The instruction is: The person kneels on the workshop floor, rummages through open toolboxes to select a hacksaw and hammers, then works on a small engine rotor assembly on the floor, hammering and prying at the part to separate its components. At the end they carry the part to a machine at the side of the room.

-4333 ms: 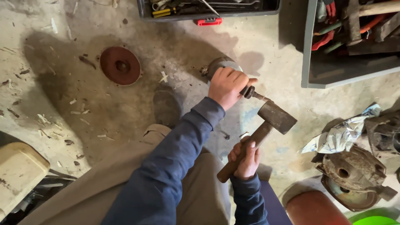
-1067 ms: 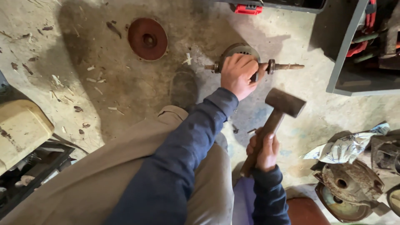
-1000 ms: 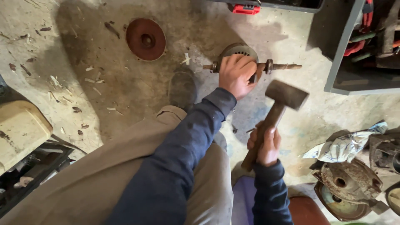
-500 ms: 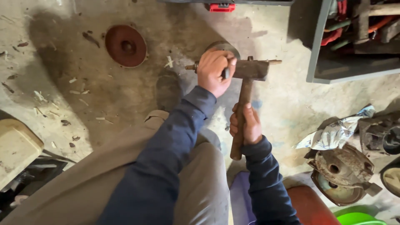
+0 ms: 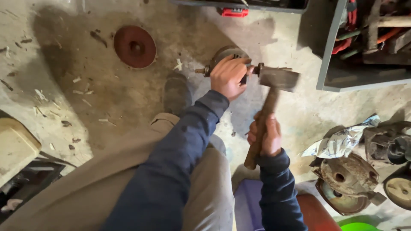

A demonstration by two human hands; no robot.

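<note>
Hammer point(image 5: 274, 92) head now blurred at right end of shaft point(image 5: 257, 69), handle more tilted than half a second ago. Right hand point(image 5: 264, 136) clenched round wooden handle, below shaft. Left hand point(image 5: 229, 77) closed on shaft, left of hammer head, over round metal part point(image 5: 224, 53).

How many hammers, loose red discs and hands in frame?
Hammer: 1, in the right hand
Red disc: 1, on the floor
Hands: 2, left hand on the shaft part
Total: 4
</note>
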